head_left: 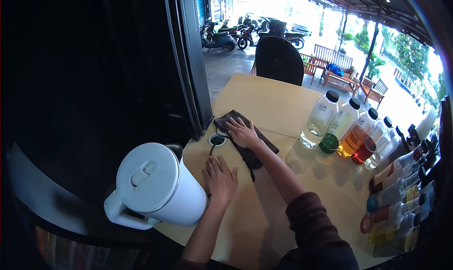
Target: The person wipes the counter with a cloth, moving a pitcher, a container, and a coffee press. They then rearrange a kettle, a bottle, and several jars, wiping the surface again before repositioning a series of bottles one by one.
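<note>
My right hand (243,133) lies flat with spread fingers on a dark grey cloth (249,157), which is crumpled on the light wooden table (264,105). Close to the white electric kettle (174,190), my left hand (221,180) rests on the tabletop, fingers stretched out. A thin black cable (212,149) runs from near its fingertips toward a round cable hole (217,140) with a white rim. The kettle stands upright with its lid closed and its handle toward the lower left.
Bottles with black caps line the right side, among them a clear one (321,121), a green one (340,126) and an orange one (356,135). Several more bottles and jars (389,194) stand nearer. Beyond the table is a black chair (280,60); a dark door frame (188,62) borders the left.
</note>
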{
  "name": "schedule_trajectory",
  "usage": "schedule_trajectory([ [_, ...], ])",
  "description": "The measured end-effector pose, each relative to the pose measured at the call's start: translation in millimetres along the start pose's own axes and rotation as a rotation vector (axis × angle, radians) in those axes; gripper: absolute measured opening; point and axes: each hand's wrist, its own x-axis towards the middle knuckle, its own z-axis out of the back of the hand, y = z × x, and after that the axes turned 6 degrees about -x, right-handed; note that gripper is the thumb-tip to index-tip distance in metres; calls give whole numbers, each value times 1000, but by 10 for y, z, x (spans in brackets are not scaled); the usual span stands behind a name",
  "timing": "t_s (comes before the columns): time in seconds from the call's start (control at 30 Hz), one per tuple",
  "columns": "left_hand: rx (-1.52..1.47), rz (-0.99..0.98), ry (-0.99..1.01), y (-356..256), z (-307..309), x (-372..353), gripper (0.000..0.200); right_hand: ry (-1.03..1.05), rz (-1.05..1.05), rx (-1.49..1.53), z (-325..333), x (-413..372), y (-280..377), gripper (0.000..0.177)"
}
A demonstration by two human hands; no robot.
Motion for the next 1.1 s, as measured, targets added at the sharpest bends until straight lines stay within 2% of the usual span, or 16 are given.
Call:
schedule_trajectory([
  [0.13,-27,-15,-11,18,-24,20,70,46,13,16,13,320,281,48],
  [0.2,4,-35,-49,37,-46,26,69,43,169,4,-5,312,363,48],
  [0.33,17,-64,-73,63,-30,17,68,-7,265,-17,-79,272,10,47],
  [0.37,19,-65,-64,57,-14,-7,68,-71,138,-87,-103,276,-139,46],
  [0.43,3,-69,-57,47,45,14,69,-78,-273,-75,-19,215,-355,49],
  [0.47,6,-69,-59,44,48,32,69,-103,-385,-64,-59,230,-423,50],
  [0.53,81,-62,-72,24,13,21,70,-99,-433,-122,-79,227,-307,49],
  [0.6,79,-54,-66,25,0,27,72,-59,-249,-113,-55,152,-151,48],
  [0.67,77,-47,-63,28,-17,26,73,-13,83,-93,-52,92,14,46],
  [0.7,99,-40,-63,33,-24,24,73,-13,168,-63,-110,78,122,46],
  [0.83,85,-31,-37,39,-28,26,73,-42,308,-52,-99,-202,219,49],
  [0.87,81,-37,-32,43,-25,30,73,-40,300,-53,-35,-239,82,49],
  [0.93,36,-29,-49,54,-19,6,72,4,1,-33,138,-328,-272,53],
  [1.0,46,-23,-25,59,-11,26,72,-153,-265,-74,120,-403,-590,55],
  [1.07,82,-29,-39,40,-25,29,72,-163,-309,-138,-18,-497,-608,57],
  [1.1,77,-35,-36,34,-16,24,72,-142,-229,-177,-19,-608,-455,57],
])
